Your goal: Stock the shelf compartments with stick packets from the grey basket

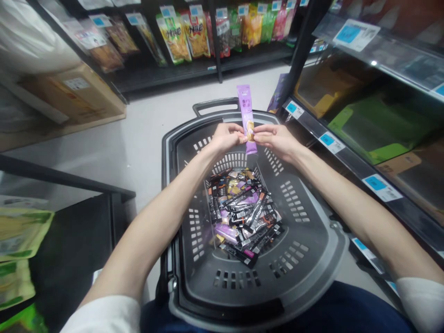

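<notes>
Between my two hands stands a slim purple stick sachet (pixel 246 111) with a drink pictured near its lower end. My left hand (pixel 227 137) pinches its left edge, and my right hand (pixel 274 138) pinches the right edge. Both are held over the far part of a grey and black shopping basket (pixel 312 259). On the basket's floor lies a jumbled heap of stick sachets (pixel 246 212), mostly black and silver, with several purple ones among them. The writing on the sachet is too small to read with certainty.
Shelves with green bins (pixel 367 125) and blue-white price tags (pixel 331 142) run along the right. Snack bags (pixel 173 37) hang at the back. A cardboard box (pixel 76 97) rests at the left, above a dark shelf (pixel 72 236) holding green-yellow packages (pixel 21 236).
</notes>
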`<state>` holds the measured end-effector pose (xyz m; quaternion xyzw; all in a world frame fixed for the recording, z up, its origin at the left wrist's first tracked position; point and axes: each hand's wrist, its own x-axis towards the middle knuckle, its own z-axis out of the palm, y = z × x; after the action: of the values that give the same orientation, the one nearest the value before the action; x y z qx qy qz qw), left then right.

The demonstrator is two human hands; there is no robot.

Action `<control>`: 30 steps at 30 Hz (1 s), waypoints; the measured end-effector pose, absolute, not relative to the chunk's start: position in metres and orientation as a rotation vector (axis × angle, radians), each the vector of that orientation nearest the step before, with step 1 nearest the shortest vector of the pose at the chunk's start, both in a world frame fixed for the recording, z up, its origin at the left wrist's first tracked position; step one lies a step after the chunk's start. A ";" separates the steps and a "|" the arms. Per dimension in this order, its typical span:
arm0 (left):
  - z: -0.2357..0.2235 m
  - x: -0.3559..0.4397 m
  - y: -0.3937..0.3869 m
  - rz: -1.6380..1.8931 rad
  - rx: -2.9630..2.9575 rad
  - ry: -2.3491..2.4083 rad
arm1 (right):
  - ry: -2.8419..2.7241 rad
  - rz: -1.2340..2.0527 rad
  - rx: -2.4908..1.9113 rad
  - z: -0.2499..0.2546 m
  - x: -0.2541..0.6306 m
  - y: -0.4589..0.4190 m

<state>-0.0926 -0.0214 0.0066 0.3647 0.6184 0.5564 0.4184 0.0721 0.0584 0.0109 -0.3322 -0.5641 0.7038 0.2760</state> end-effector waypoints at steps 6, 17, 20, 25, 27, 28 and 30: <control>0.000 -0.098 -0.023 1.360 1.089 1.626 | -1.562 1.870 -0.913 0.011 0.071 0.057; 0.004 -0.087 -0.024 1.398 1.053 1.468 | -1.543 1.744 -0.928 0.007 0.069 0.059; 0.008 -0.084 -0.026 1.413 0.963 1.367 | -1.545 1.694 -0.892 0.005 0.069 0.061; 0.007 -0.083 -0.026 1.432 0.913 1.318 | -1.528 1.647 -0.845 0.008 0.069 0.059; 0.005 -0.082 -0.025 1.433 0.914 1.328 | -1.541 1.668 -0.827 0.008 0.068 0.057; 0.004 -0.082 -0.024 1.432 0.918 1.331 | -1.544 1.677 -0.825 0.009 0.068 0.057; 0.003 -0.083 -0.023 1.433 0.931 1.332 | -1.544 1.675 -0.835 0.008 0.068 0.058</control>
<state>-0.0825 -0.0228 0.0030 0.3795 0.5433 0.5843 0.4683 0.0678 0.0580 0.0080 -0.3223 -0.5962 0.6466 0.3501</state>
